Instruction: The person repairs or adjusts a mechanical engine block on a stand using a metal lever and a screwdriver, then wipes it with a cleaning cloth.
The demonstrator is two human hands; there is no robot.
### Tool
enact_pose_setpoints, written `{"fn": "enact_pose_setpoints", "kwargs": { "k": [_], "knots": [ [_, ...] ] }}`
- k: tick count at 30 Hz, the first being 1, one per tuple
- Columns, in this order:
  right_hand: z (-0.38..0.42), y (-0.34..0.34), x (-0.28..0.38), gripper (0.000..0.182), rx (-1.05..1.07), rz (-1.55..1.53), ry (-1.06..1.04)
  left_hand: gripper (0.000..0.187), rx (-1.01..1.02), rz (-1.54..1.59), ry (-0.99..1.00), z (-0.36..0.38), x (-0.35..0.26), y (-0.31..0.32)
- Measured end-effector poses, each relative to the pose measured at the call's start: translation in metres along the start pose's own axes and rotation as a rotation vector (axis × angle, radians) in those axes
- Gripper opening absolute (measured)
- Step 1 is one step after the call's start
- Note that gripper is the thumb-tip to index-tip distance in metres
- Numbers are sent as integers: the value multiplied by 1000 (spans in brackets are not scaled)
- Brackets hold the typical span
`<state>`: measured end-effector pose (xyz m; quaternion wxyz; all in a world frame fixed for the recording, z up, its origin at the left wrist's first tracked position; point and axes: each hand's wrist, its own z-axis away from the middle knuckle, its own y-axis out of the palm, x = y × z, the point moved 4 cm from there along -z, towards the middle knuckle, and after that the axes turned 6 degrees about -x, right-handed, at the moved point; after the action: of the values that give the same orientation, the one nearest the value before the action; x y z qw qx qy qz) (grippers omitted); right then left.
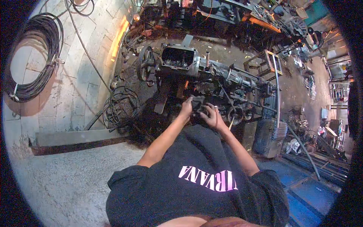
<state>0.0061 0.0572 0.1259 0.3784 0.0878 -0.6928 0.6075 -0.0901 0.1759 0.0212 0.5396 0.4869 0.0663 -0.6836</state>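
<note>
My left hand (pixel 186 108) is closed on a dark grey piece (pixel 197 102), soft-edged like a dirty rag, though its kind is hard to make out. At the piece's lower right edge, my right hand (pixel 212 116) has its fingers bent around it; the fingertips look blackened. Both hands are in front of my chest, over the near side of a greasy lathe-like machine. Beyond them sits the machine's open gearbox housing (pixel 177 57), with gears inside. Right of the hands, a metal rod (pixel 225 92) slants down toward round rings (pixel 236 115) on the machine.
A handwheel (pixel 145 63) stands at the machine's left. Coiled black cable (pixel 36 56) hangs on the tiled wall, and more tangled cable (pixel 123 108) lies below it. A metal frame (pixel 270 62), a grey ribbed motor (pixel 269 138) and blue panels (pixel 308 200) are to the right.
</note>
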Motion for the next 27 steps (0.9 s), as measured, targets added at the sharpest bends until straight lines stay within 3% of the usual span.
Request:
{"fn": "enact_pose_setpoints", "kwargs": {
  "k": [1, 3, 5, 6, 7, 8, 10, 14, 16, 18, 20, 24, 26, 27],
  "knots": [
    [2, 4, -3, 60, 106, -110, 100, 43, 0, 2, 3, -5, 4, -3],
    [3, 0, 6, 64, 108, -228, 139, 43, -196, -97, -59, 0, -4, -5],
    [1, 4, 9, 68, 114, -342, 177, 39, -155, -35, -1, 14, -13, 12],
    [-6, 5, 12, 73, -22, -367, -4, 36, -114, 20, 57, 15, -14, 20],
    [-8, 5, 15, 78, -156, -392, -184, 37, -66, -121, 258, 8, -7, 21],
    [-10, 2, 17, 78, -153, -393, -189, 37, -70, -119, 261, 11, -10, 24],
    [-13, -7, 26, 77, -130, -191, -278, 39, 60, 444, -261, 21, -9, 39],
    [-7, -7, 17, 64, -67, -81, -186, 37, 294, 392, -198, 38, -31, 43],
    [-2, -1, 6, 64, -47, -53, -75, 36, 306, 378, -235, 43, -32, 48],
    [2, -2, 5, 61, -137, -12, -137, 36, 317, 366, -270, 38, -20, 48],
    [4, -5, 8, 58, -228, 31, -200, 31, 282, 349, -28, 27, -19, 47],
    [-6, -22, 17, 52, -165, -44, 18, 29, 101, 202, 164, 29, -17, 49],
    [-6, -27, 24, 47, -107, -58, 67, 31, 146, -293, 212, 18, -9, 36],
    [-6, -27, 26, 42, -85, -56, 84, 31, 63, -300, 295, 42, -44, 51]
  ]
}}
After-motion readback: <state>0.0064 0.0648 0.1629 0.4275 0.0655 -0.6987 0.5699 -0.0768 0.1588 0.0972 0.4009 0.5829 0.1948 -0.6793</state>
